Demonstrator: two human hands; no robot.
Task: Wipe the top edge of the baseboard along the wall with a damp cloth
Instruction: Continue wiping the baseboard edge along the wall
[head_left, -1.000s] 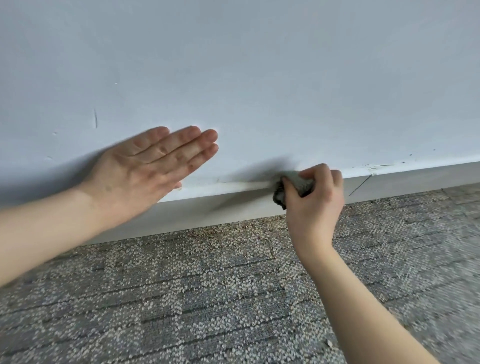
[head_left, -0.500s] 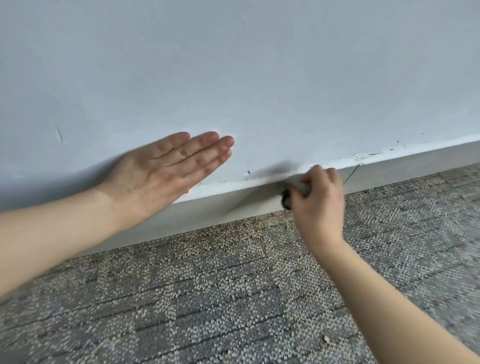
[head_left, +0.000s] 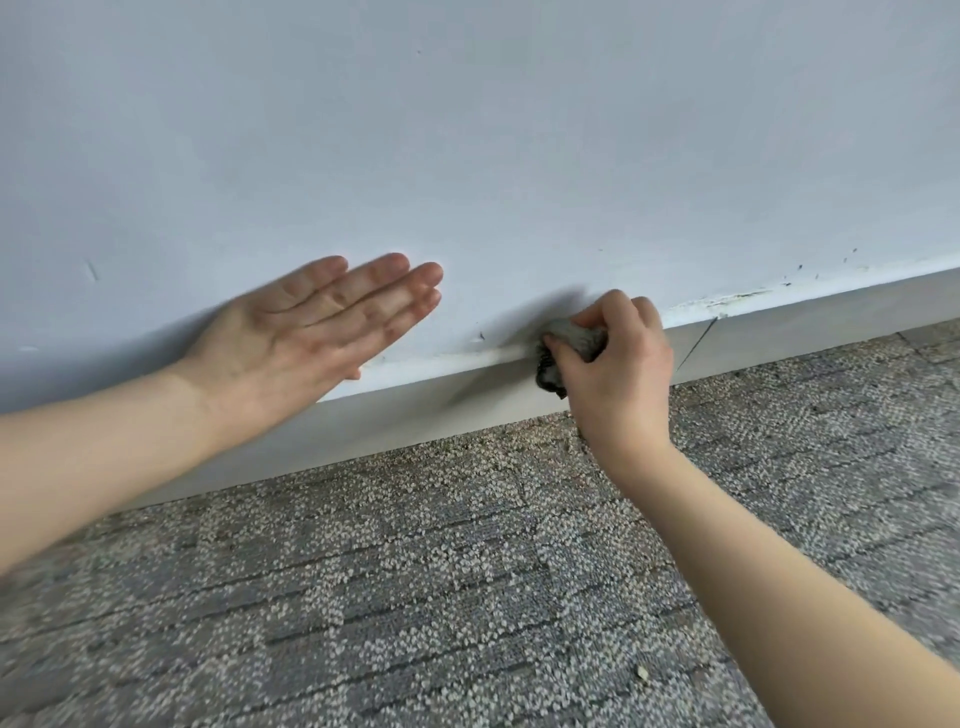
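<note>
as left hand (head_left: 306, 338) touches wall (head_left: 467, 130), right hand (head_left: 618, 379) holds cloth (head_left: 577, 339) on baseboard (head_left: 441, 408)

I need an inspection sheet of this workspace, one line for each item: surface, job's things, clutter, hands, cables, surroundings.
Surface: white baseboard, top edge meeting the wall; chipped paint along it at right.
Job's things: grey cloth, bunched, pressed on the baseboard's top edge.
Clutter: one small pale crumb on the carpet.
Hands: left hand flat on the wall, fingers straight; right hand grips the cloth.
Cables: nothing seen.
Surroundings: grey patterned carpet below the baseboard.
</note>
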